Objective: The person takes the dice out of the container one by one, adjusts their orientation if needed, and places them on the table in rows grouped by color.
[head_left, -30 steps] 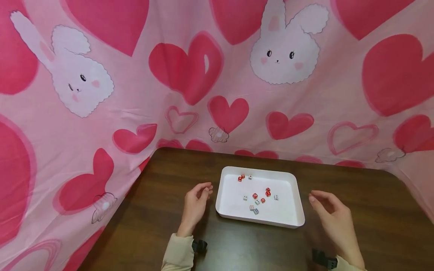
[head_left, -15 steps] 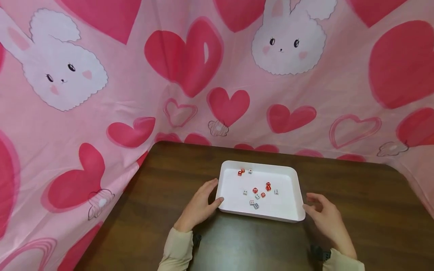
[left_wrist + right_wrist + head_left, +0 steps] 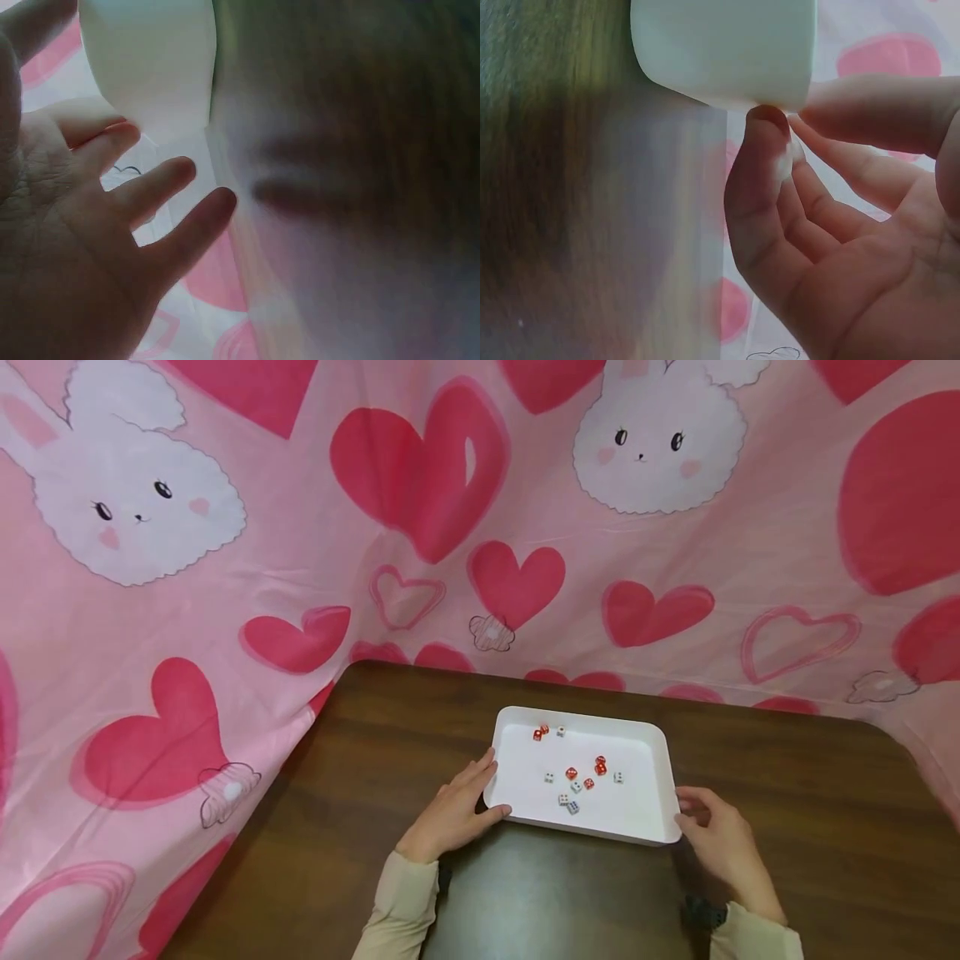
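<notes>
A white tray [image 3: 525, 806] with several red dice [image 3: 572, 773] and white dice [image 3: 573, 807] scattered in it rests on the dark wooden table. At its left end my left hand [image 3: 452, 817] is spread, fingers along the outer wall and thumb by the front corner. In the left wrist view several fingers of that hand reach past the tray's wall and hold nothing. On the opposite side my right hand [image 3: 722, 837] has loosely bent fingers, with thumb and fingertips against the outer wall. The right wrist view has those fingertips meeting the tray end [image 3: 724, 52].
Bare wooden table [image 3: 420, 718] surrounds the tray. Behind and to the left hangs a pink cloth [image 3: 420, 652] printed with hearts and rabbits, falling along the table's edges. Dark wrist straps [image 3: 703, 912] sit by the sleeves.
Both hands have moved inward to the tray's two ends, from beside it to touching it. The left fingers have spread apart. The tray and dice look unmoved; the head view has tilted down.
</notes>
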Available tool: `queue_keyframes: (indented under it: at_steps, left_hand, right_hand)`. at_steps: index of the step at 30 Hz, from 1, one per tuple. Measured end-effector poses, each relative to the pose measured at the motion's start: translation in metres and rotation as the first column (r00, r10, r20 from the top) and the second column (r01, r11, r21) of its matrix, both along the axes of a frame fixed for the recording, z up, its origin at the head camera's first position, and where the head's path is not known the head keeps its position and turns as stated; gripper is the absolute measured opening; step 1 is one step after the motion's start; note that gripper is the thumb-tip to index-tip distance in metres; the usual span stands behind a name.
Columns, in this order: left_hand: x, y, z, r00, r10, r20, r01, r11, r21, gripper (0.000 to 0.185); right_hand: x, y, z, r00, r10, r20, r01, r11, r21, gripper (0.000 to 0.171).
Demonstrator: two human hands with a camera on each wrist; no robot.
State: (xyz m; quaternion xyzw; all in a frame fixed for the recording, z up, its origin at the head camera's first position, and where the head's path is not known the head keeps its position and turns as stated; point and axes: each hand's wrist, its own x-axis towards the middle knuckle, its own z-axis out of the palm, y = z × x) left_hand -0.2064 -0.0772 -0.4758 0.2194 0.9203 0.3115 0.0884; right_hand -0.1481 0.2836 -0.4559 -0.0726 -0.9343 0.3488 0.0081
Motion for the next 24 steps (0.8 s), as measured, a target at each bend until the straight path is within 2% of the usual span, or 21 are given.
queue_keyframes:
  at_steps: [4, 10, 14, 17, 20, 24]
  left_hand:
    - [-0.002, 0.000, 0.000, 1.000, -0.002, 0.030, 0.001, 1.000, 0.023, 0.076]
    - [-0.002, 0.001, 0.000, 0.998, -0.003, 0.064, 0.001, 0.999, 0.037, 0.078]
    - [-0.003, 0.002, 0.000, 0.998, -0.005, 0.069, 0.003, 0.999, 0.033, 0.078]
    - [-0.003, 0.002, -0.001, 0.998, -0.007, 0.069, 0.005, 0.999, 0.031, 0.078]
    - [-0.003, 0.001, -0.002, 0.998, -0.006, 0.059, 0.004, 0.999, 0.037, 0.077]
    - [-0.002, -0.001, -0.002, 1.000, -0.014, 0.022, 0.013, 0.999, 0.049, 0.076]
  right_hand:
    - [-0.002, -0.003, 0.002, 1.000, -0.017, 0.001, 0.017, 1.000, 0.023, 0.037]
    - [-0.003, -0.013, 0.002, 0.989, -0.066, -0.133, 0.078, 0.993, 0.090, 0.031]
    - [-0.006, -0.026, 0.002, 0.976, -0.103, -0.191, 0.119, 0.990, 0.074, 0.027]
    - [-0.009, -0.038, 0.004, 0.975, -0.093, -0.203, 0.104, 0.994, 0.044, 0.026]
    - [-0.013, -0.051, 0.006, 0.984, -0.064, -0.166, 0.064, 0.998, -0.007, 0.028]
    - [-0.020, -0.068, 0.008, 0.997, -0.010, -0.071, 0.004, 0.996, -0.089, 0.033]
